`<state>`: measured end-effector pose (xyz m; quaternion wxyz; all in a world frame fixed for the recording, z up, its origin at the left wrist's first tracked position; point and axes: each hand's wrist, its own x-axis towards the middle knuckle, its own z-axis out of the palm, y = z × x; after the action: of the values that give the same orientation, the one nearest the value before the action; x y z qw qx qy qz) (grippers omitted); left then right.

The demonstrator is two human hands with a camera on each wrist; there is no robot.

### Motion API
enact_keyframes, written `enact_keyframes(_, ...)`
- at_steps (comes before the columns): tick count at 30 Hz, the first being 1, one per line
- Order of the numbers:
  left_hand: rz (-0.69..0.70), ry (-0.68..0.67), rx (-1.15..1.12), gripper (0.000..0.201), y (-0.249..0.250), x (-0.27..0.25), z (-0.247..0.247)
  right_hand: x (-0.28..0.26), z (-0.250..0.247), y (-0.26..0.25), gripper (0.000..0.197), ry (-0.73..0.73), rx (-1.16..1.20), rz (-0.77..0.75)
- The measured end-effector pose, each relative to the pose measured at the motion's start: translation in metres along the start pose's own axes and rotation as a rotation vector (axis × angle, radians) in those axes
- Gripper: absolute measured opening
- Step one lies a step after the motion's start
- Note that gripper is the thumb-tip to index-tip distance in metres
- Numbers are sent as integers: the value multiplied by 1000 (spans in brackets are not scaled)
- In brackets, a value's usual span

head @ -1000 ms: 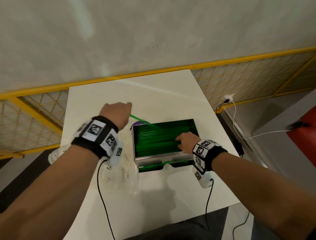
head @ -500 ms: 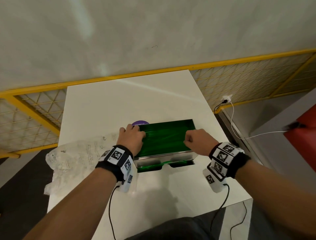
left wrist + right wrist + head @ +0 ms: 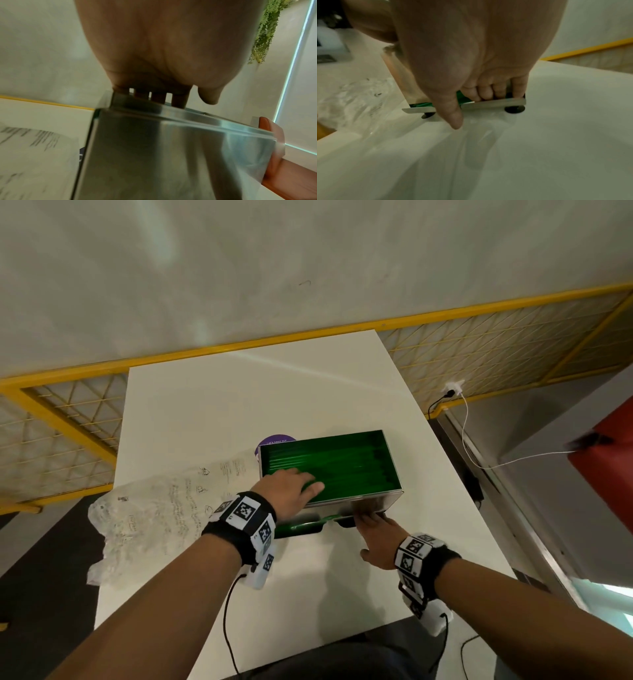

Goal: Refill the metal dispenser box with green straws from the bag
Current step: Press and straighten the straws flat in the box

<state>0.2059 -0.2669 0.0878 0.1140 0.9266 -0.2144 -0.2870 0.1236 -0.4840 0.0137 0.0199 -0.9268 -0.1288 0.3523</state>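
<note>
The metal dispenser box [image 3: 388,503] stands open-topped on the white table, filled with green straws [image 3: 342,467]. My left hand [image 3: 296,487] lies flat on the straws at the near left of the box, fingers straight. In the left wrist view those fingers [image 3: 178,100] reach down over the box's rim [image 3: 171,155]. My right hand [image 3: 376,529] is at the box's front. Its fingers [image 3: 488,93] curl over the tray lip [image 3: 501,102], where green straws [image 3: 462,97] show, and the thumb [image 3: 453,117] points down at the table. The crumpled clear bag [image 3: 154,515] lies flat left of the box.
A purple round sticker [image 3: 274,440] peeks out behind the box's far left corner. A yellow mesh railing [image 3: 479,364] runs behind the table. A white cable [image 3: 479,460] hangs to the right, beyond the table edge. The bag [image 3: 356,97] overhangs the table's left edge.
My right hand has left the right side of the box top and come down to the front tray. My left hand has slid further over the straws.
</note>
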Motion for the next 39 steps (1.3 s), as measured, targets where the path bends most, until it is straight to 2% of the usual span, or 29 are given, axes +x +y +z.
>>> enact_keyframes(3,4,-6,44,55,0,-6,3,3,16,-6,86,10,16,66)
enact_keyframes(5,14,19,87,52,1,-8,6,3,19,-10,84,69,25,88)
enact_keyframes(9,23,101,89,51,0,-6,12,1,0,-20,48,213,-42,-29)
enact_keyframes(11,19,115,62,51,1,-6,11,3,-7,-31,43,199,-40,-130)
enact_keyframes(13,18,106,23,51,2,-7,8,8,-9,-42,46,128,2,-185)
enact_keyframes(16,24,35,-40,52,4,-6,4,17,-8,-52,60,75,45,-159)
enact_keyframes(19,26,-85,-30,56,8,2,3,22,-3,-53,68,105,64,-124)
enact_keyframes(22,9,-145,-43,58,13,10,1,24,6,-52,74,125,18,-124)
enact_keyframes(30,21,-52,-68,47,9,14,0,20,11,-53,79,182,95,-113)
enact_keyframes(31,18,-31,-66,47,9,14,0,19,10,-52,76,188,111,-111)
enact_keyframes(35,20,7,-31,43,10,12,-1,9,7,-42,39,230,93,-87)
enact_keyframes(39,-10,-40,-6,46,6,13,3,-4,7,-15,35,339,119,118)
